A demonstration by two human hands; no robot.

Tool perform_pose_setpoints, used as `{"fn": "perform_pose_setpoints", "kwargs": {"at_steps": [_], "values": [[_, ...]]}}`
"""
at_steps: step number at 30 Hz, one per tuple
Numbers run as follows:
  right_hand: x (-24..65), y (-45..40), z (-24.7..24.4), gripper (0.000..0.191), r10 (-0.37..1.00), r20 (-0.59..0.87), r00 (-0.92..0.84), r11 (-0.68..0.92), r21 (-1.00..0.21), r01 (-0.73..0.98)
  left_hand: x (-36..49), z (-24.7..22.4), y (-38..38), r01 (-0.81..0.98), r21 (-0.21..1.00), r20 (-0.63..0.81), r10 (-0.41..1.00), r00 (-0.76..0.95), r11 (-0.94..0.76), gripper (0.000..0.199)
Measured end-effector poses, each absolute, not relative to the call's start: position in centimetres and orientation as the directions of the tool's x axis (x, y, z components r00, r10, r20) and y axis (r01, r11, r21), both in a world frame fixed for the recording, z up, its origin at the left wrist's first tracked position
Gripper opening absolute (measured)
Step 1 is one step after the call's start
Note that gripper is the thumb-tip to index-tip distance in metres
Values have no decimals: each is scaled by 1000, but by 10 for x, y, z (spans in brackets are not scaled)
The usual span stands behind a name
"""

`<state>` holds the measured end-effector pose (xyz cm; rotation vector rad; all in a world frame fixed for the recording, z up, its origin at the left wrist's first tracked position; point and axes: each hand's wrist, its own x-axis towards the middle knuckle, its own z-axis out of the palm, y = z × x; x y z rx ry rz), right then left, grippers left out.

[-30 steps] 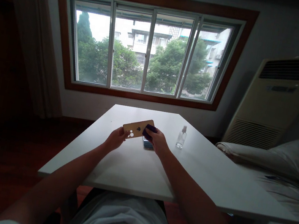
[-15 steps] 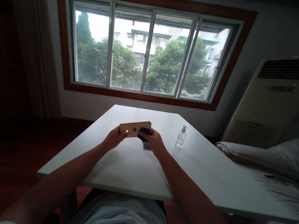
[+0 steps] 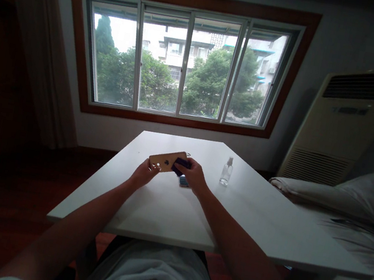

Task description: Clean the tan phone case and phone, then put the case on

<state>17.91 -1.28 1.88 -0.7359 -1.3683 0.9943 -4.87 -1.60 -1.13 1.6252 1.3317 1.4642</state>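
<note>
A gold phone case [image 3: 163, 161] with a dark apple logo is held up over the table, tilted, its right end higher. White shows through the cutouts at its left end. My left hand [image 3: 144, 173] is closed on that end, thumb in front. My right hand [image 3: 195, 176] pinches a dark purple cloth [image 3: 179, 165] and presses it against the case's right part. A small loop sticks out at the case's upper right corner. Below my right hand a phone [image 3: 184, 181] lies on the table, partly hidden by the hand and cloth.
On the white table [image 3: 249, 218], a clear spray bottle [image 3: 226, 173] stands upright to the right of my hands. A cushioned seat [image 3: 361, 199] and a standing air conditioner [image 3: 342, 124] are at the right. A window [image 3: 176, 119] fills the wall ahead.
My right hand has shifted the cloth slightly left and up on the case, and more of the phone below shows. My left hand stays almost in place.
</note>
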Motion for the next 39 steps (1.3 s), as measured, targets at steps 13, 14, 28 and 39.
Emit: {"fn": "perform_pose_setpoints", "kwargs": {"at_steps": [13, 14, 28, 39], "values": [[171, -22, 10, 32, 833, 471, -290, 510, -857, 74, -59, -17, -1, 109, 984, 152, 986, -72, -144, 50], [171, -21, 9, 32, 829, 475, -295, 514, -855, 69, -60, -17, -2, 83, 987, 144, 988, -53, -139, 51], [173, -6, 7, 55, 825, 561, -63, 560, -828, -39, -57, -9, -7, -31, 987, 157, 986, -48, -159, 44], [176, -5, 3, 54, 820, 549, -159, 568, -815, 115, -57, -4, -6, -190, 962, 172, 974, -147, -199, 36]]}}
